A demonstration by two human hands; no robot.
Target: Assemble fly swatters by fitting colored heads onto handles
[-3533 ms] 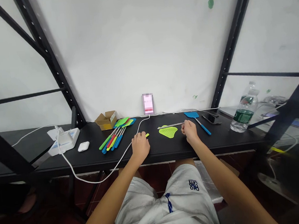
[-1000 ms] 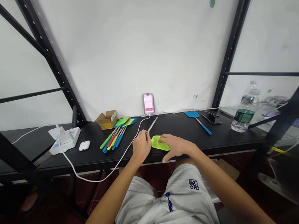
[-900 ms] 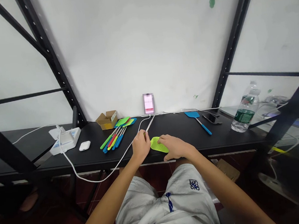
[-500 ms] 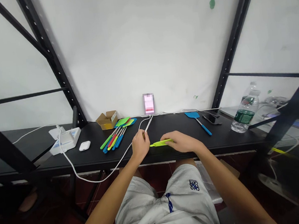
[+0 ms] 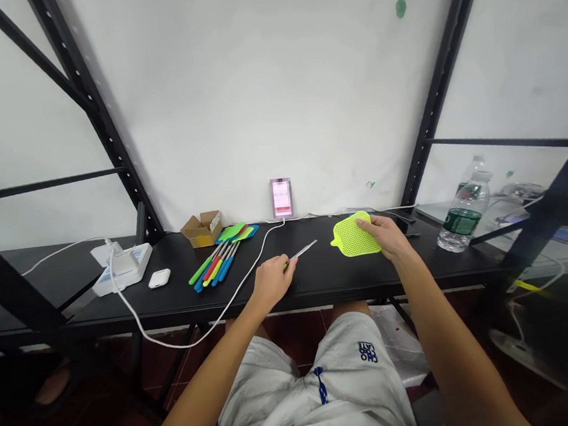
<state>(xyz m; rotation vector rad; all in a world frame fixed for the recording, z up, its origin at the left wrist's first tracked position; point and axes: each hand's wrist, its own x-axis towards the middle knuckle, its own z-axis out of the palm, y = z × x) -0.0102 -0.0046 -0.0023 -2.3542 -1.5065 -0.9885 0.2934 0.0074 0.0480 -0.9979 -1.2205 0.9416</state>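
My left hand (image 5: 270,282) is shut on a thin metal fly swatter rod (image 5: 302,250), which has a yellow-green grip end at my fingers and points to the right. My right hand (image 5: 387,236) grips a lime-green mesh fly swatter head (image 5: 354,234) by its right side. The head stands apart from the rod, over the right part of the black table (image 5: 321,283). It hides most of a blue fly swatter there.
A bundle of colored swatter handles (image 5: 213,266) and green heads (image 5: 235,232) lies left of centre, behind them a cardboard box (image 5: 202,229). A white cable (image 5: 241,287) crosses the table. A water bottle (image 5: 465,212) and dark phones (image 5: 406,228) stand right.
My right hand has carried the mesh head from the table's front edge to the right and back. The rod in my left hand has swung from pointing back to pointing right.
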